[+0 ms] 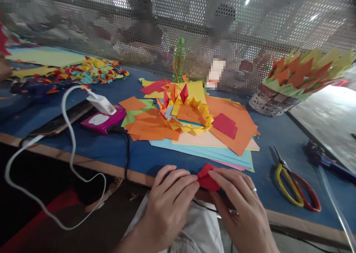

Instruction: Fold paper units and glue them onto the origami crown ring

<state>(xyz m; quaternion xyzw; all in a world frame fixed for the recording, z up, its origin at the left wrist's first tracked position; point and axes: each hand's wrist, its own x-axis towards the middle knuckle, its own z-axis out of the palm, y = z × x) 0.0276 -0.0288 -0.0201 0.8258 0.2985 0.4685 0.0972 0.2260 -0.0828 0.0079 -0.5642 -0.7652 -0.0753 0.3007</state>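
A small piece of folded red paper [208,176] is held between my two hands at the table's front edge. My left hand [174,195] pinches its left side with the fingertips. The fingers of my right hand [240,195], which wears a ring, grip its upper right side; the thumb is below. Beyond my hands, a folded paper ring [205,114] of yellow points with red and orange pieces rests on stacked paper. Among the stack are orange sheets [243,123], light blue sheets [200,152] and small red squares [224,125].
Scissors [289,182] and a blue glue gun [330,162] lie to the right. Behind them stands a paper-petalled pot [274,97]. A green bottle [179,58] is at the back. To the left are a phone [62,117], a magenta box [104,119], a white charger [101,103] and paper scraps [94,69].
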